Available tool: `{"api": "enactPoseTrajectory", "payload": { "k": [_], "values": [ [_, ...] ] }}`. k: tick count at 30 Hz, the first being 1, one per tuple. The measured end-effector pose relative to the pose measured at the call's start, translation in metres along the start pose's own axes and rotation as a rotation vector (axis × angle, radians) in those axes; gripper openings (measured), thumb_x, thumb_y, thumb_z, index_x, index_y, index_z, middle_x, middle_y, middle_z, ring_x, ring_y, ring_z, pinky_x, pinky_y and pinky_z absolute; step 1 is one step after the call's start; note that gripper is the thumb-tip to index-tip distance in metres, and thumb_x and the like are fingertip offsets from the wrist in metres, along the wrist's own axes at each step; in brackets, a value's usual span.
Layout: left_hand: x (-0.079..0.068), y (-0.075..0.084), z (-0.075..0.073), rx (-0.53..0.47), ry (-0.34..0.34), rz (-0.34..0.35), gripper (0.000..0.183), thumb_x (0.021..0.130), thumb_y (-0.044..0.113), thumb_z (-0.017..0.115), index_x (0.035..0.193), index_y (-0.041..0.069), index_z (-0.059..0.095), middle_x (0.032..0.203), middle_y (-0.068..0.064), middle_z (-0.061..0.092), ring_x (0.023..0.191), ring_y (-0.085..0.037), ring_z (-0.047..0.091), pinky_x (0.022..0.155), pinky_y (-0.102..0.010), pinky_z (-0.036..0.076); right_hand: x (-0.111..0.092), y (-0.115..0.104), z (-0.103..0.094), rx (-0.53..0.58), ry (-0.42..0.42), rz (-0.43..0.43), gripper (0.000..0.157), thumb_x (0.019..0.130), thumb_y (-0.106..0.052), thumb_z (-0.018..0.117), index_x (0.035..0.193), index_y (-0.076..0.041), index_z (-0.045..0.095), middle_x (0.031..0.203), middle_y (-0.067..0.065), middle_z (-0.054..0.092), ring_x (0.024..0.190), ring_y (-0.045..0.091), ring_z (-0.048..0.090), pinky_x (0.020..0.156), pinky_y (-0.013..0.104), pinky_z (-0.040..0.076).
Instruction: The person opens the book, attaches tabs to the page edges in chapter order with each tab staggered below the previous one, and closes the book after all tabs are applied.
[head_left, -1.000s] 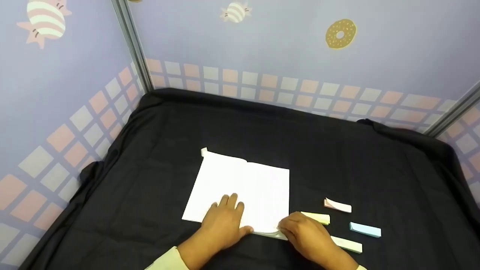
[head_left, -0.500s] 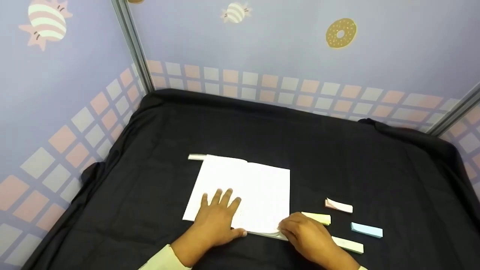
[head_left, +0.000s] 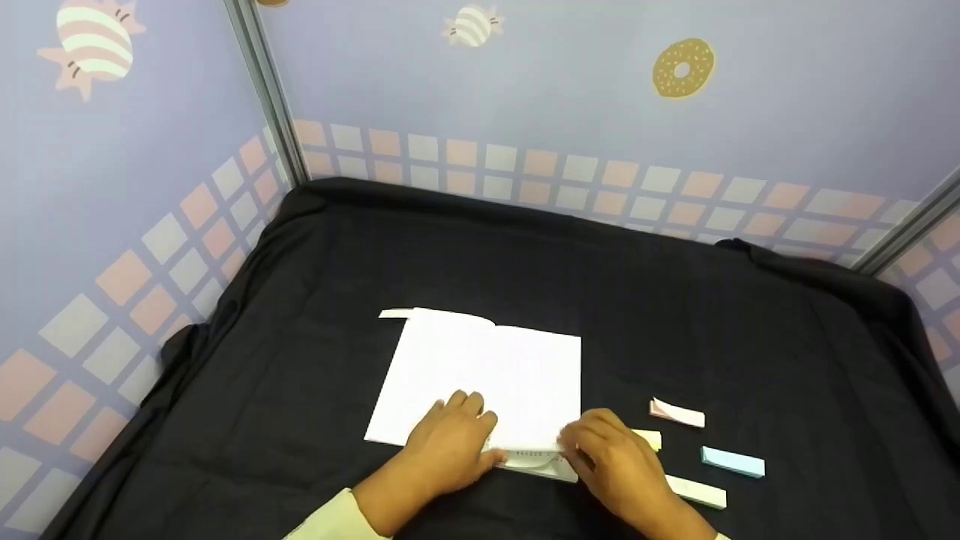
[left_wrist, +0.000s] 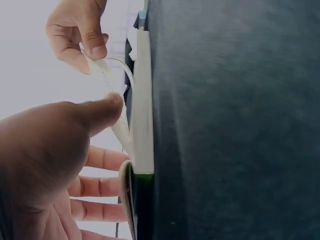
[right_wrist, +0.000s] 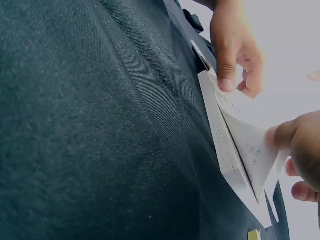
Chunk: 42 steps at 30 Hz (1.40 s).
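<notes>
An open book (head_left: 442, 352) with white pages lies on the black cloth. My left hand (head_left: 451, 442) rests on the left page near the bottom of the spine, its fingers spread over the paper and its thumb at the lower edge. At the lower right corner, my right hand (head_left: 619, 461) pinches a page between thumb and fingers. That page (right_wrist: 252, 150) is lifted and bowed away from the thick stack beneath, with faint print on its underside. A pale strip (head_left: 395, 313) sticks out past the book's upper left corner.
Right of the book lie a pink sticky-note pad (head_left: 677, 413), a blue pad (head_left: 733, 461), a pale green pad (head_left: 699, 492) and a yellow pad (head_left: 649, 439) partly behind my right hand. Black cloth (head_left: 480, 247) covers the table. Patterned walls (head_left: 555, 90) stand behind it and at the sides.
My right hand has lifted the page corner, showing its printed underside. The left hand moved left with fingers spread, then back toward the spine. The pale strip now extends farther left.
</notes>
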<state>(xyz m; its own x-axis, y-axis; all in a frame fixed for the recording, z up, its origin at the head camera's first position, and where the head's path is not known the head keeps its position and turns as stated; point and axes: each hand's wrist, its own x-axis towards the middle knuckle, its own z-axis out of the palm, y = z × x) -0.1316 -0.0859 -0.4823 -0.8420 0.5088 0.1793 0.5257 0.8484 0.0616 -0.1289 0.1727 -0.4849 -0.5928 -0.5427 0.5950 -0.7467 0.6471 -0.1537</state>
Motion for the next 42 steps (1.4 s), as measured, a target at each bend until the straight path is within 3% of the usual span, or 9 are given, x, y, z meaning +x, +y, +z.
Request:
{"api": "enactPoseTrajectory", "payload": {
  "k": [4,9,13,16,20,27,32,36,42],
  "values": [
    [0.0,0.001,0.004,-0.023,0.21,-0.042,0.057,0.083,0.031,0.064,0.131,0.005,0.048,0.096,-0.008,0.057,0.079,-0.024,0.055,0.061,-0.038,0.049,-0.002,0.0,-0.001,-0.042,0.006,0.06,0.073,0.068,-0.016,0.081,0.134,-0.014,0.051,0.133,0.005,0.049,0.117,0.02,0.049,0.076,0.03,0.051],
    [0.0,-0.002,0.009,-0.043,0.511,-0.126,0.095,0.071,0.011,0.067,0.149,0.015,0.012,0.14,-0.026,0.034,0.104,-0.035,0.055,0.06,-0.038,0.053,-0.005,0.003,-0.001,-0.004,-0.041,0.017,0.039,0.074,-0.012,0.076,0.112,-0.021,0.069,0.129,0.003,0.052,0.118,0.024,0.048,0.07,0.031,0.053],
    [-0.001,-0.006,0.003,0.124,0.426,-0.111,0.09,0.069,0.004,0.071,0.146,0.028,0.03,0.154,-0.018,0.008,0.136,-0.045,0.014,0.1,-0.062,0.026,-0.008,0.004,0.0,0.024,-0.036,-0.037,0.024,0.072,-0.009,0.078,0.092,-0.022,0.073,0.118,-0.001,0.059,0.11,0.021,0.052,0.073,0.028,0.051],
    [-0.003,-0.007,-0.004,0.219,0.255,0.039,0.052,0.073,0.009,0.072,0.121,0.025,0.062,0.152,-0.004,0.025,0.139,-0.037,0.012,0.105,-0.062,0.01,-0.008,0.003,0.0,0.032,-0.02,-0.041,0.024,0.067,-0.009,0.081,0.086,-0.021,0.074,0.112,-0.003,0.061,0.106,0.019,0.053,0.079,0.025,0.048],
    [-0.009,-0.003,-0.004,0.183,0.075,0.176,0.018,0.077,0.016,0.069,0.096,0.018,0.068,0.127,0.001,0.058,0.13,-0.029,0.039,0.105,-0.049,0.028,-0.007,0.001,-0.001,0.023,0.007,-0.022,0.026,0.062,-0.009,0.085,0.081,-0.021,0.072,0.107,-0.006,0.062,0.103,0.017,0.054,0.082,0.021,0.045],
    [-0.01,0.002,0.0,0.021,-0.022,0.043,0.046,0.081,0.055,0.06,0.101,0.013,0.062,0.112,-0.002,0.058,0.116,-0.029,0.048,0.085,-0.05,0.045,-0.005,-0.003,0.0,0.011,0.042,0.011,0.027,0.062,-0.009,0.085,0.081,-0.02,0.071,0.105,-0.009,0.062,0.102,0.013,0.053,0.082,0.019,0.044],
    [-0.006,0.001,0.003,0.012,0.071,0.008,0.043,0.085,0.045,0.061,0.111,0.01,0.061,0.102,-0.003,0.059,0.1,-0.023,0.054,0.073,-0.043,0.05,-0.006,-0.003,0.0,-0.01,0.061,0.043,0.049,0.067,-0.014,0.083,0.113,-0.017,0.066,0.117,-0.004,0.057,0.106,0.014,0.053,0.079,0.023,0.047],
    [-0.004,0.0,0.007,-0.014,0.312,-0.065,0.07,0.08,0.023,0.064,0.142,0.006,0.034,0.119,-0.016,0.055,0.092,-0.029,0.059,0.06,-0.038,0.052,-0.007,-0.003,-0.001,-0.021,0.048,0.068,0.06,0.073,-0.014,0.078,0.129,-0.019,0.057,0.129,0.002,0.05,0.111,0.016,0.051,0.067,0.028,0.052],
    [-0.001,-0.009,0.005,0.128,0.459,-0.04,0.075,0.069,0.003,0.07,0.136,0.027,0.047,0.151,-0.018,0.021,0.133,-0.045,0.024,0.099,-0.06,0.03,-0.008,0.0,0.0,0.027,0.008,-0.001,0.027,0.076,-0.014,0.077,0.1,-0.024,0.074,0.118,-0.002,0.058,0.112,0.017,0.05,0.066,0.027,0.052]
  ]
}}
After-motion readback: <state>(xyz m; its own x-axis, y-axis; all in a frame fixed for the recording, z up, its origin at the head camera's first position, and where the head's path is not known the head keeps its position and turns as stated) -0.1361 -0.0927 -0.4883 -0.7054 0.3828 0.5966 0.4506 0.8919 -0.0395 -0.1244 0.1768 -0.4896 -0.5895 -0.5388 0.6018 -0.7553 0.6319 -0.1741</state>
